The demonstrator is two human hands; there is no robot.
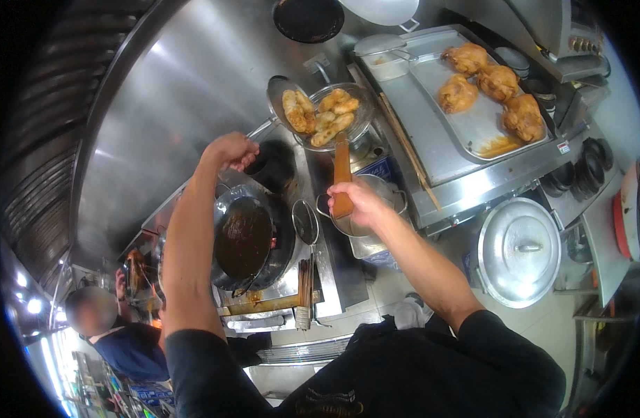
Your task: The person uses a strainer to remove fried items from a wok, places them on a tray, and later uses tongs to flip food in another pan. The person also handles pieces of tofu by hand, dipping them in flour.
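My left hand (233, 151) is closed round the metal handle of a ladle (262, 127), whose dark bowl holds golden fried food pieces (298, 111). In my right hand (359, 201) is the flat wooden handle of a round wire-mesh strainer (366, 104). More fried pieces (336, 116) rest in its mesh, right beside the ladle's bowl. Below the strainer stands a metal pot (389, 189) with two loop handles, partly hidden by my right hand. Nearer to me, beside my left forearm, a black wok (226, 201) contains dark liquid (244, 243).
Several cooked whole chickens (463, 94) lie on a metal tray (455, 133) at the right. Long chopsticks (411, 151) lie along the counter's edge. A lidded pot (518, 251) stands lower right. A small strainer (305, 222) sits by the wok. Another person (129, 350) works at far left.
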